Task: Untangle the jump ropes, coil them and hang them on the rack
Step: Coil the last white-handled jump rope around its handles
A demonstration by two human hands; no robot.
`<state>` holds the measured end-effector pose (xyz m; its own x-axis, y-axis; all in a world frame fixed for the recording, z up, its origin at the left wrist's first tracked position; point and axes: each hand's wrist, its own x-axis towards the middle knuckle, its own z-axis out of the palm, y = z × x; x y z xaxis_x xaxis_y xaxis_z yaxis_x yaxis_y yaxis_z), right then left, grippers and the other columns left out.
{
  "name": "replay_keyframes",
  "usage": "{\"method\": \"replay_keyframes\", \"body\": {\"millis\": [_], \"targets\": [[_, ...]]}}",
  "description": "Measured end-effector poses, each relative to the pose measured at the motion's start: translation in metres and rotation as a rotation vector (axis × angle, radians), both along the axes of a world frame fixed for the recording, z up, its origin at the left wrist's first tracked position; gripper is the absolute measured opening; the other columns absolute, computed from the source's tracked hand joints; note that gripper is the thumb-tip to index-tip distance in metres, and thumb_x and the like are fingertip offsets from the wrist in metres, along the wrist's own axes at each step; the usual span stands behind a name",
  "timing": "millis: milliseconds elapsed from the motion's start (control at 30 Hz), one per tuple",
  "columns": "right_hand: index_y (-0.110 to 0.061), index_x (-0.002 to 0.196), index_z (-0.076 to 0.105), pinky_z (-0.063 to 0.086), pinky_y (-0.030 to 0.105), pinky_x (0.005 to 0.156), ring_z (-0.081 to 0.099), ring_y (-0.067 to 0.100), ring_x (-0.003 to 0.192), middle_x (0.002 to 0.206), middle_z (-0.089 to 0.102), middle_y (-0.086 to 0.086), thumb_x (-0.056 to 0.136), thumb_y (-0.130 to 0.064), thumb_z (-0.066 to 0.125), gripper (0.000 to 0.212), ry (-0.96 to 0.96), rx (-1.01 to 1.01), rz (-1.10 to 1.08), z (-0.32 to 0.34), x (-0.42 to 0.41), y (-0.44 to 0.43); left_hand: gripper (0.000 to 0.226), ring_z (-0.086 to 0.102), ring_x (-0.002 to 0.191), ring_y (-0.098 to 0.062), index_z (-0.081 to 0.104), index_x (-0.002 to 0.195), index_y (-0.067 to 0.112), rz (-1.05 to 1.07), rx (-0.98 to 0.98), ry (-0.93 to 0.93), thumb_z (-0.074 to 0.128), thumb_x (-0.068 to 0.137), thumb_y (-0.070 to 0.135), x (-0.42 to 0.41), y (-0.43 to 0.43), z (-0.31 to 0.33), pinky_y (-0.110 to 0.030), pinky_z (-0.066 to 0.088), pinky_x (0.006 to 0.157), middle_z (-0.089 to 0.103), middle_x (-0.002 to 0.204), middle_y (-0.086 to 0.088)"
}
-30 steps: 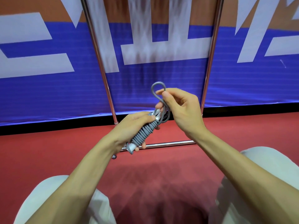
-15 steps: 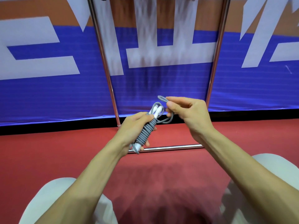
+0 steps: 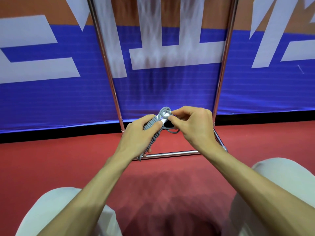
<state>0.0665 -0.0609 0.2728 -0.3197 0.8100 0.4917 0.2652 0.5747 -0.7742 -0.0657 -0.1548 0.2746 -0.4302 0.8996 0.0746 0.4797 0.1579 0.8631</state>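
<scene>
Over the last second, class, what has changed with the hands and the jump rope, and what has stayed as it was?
The right hand has brought the loose loop down from above onto the white handle ends, where its fingers pinch it. The loop is smaller now. The left hand still grips the coiled jump rope, in front of the rack.
</scene>
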Motion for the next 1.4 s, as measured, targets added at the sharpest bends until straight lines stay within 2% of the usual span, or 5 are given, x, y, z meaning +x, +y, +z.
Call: {"method": "replay_keyframes", "body": {"millis": [267, 600, 1033, 1267, 1400], "targets": [[-0.013, 0.076, 0.074, 0.044, 0.009, 0.059, 0.059, -0.002, 0.061, 0.058, 0.060, -0.015, 0.075, -0.018, 0.079, 0.007, 0.052, 0.007, -0.029, -0.006, -0.007, -0.006, 0.023, 0.061, 0.047, -0.024, 0.069, 0.092, 0.031, 0.021, 0.047, 0.127, 0.060, 0.090, 0.052, 0.000, -0.002, -0.001, -0.035, 0.053, 0.042, 0.058, 0.062, -0.001], [-0.009, 0.073, 0.068, 0.052, 0.034, 0.059, 0.065, 0.018, 0.057, 0.061, 0.066, -0.001, 0.074, -0.016, 0.076, 0.011, 0.069, 0.062, 0.041, -0.002, -0.009, -0.010, 0.055, 0.061, 0.044, -0.029, 0.070, 0.082, 0.000, 0.186, 0.057, -0.411, 0.059, 0.089, 0.054, 0.003, 0.005, -0.003, -0.028, 0.043, 0.046, 0.066, 0.071, -0.023], [-0.008, 0.067, 0.068, 0.044, 0.015, 0.051, 0.059, 0.007, 0.044, 0.051, 0.064, -0.004, 0.077, -0.012, 0.072, 0.011, 0.238, -0.179, 0.013, 0.001, -0.009, -0.006, 0.025, 0.060, 0.048, -0.020, 0.079, 0.092, 0.036, 0.150, 0.140, -0.137, 0.061, 0.089, 0.052, 0.016, 0.005, -0.004, -0.025, 0.044, 0.040, 0.059, 0.050, 0.010], [-0.029, 0.084, 0.071, 0.054, 0.029, 0.080, 0.066, 0.009, 0.081, 0.092, 0.065, -0.004, 0.085, -0.009, 0.066, 0.020, 0.131, -0.127, 0.135, -0.004, -0.005, 0.001, 0.031, 0.065, 0.047, -0.024, 0.078, 0.093, 0.038, 0.196, 0.127, 0.017, 0.056, 0.089, 0.060, 0.000, 0.005, -0.004, -0.028, 0.046, 0.043, 0.062, 0.050, 0.008], [-0.020, 0.087, 0.061, 0.059, 0.044, 0.058, 0.065, 0.023, 0.063, 0.073, 0.061, 0.001, 0.088, -0.012, 0.061, 0.008, 0.200, -0.369, 0.236, 0.001, -0.002, 0.001, 0.019, 0.064, 0.070, -0.022, 0.064, 0.090, 0.061, 0.199, 0.021, 0.299, 0.048, 0.086, 0.070, -0.010, 0.005, -0.006, -0.033, 0.048, 0.063, 0.068, 0.069, -0.001]]}}
